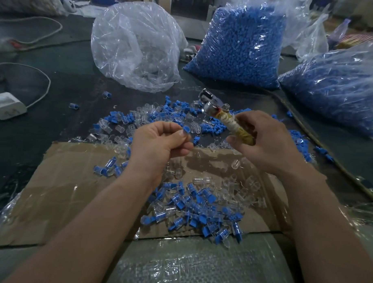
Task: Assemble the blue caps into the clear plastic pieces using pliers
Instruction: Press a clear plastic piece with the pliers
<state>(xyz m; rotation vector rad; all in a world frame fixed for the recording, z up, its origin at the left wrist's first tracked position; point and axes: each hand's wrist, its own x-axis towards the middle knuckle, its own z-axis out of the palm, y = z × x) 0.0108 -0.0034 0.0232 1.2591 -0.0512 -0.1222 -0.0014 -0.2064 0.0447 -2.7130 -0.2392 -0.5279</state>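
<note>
A single blue cap [186, 129] is a flat, bright blue, the same blue that fills two glossy see-through bags [241, 48]. The clear plastic pieces [235, 182] are colourless, and the joined pieces [194, 211] show blue ends on colourless bodies. The pliers [227, 121] have a silvery head, with cream and yellowish wrapping and a red fleck on the handles. The cardboard [56, 188] is plain brown, the surface [43, 135] dark grey-green, and the adapter [6, 106] and its cable [49, 82] white.
</note>
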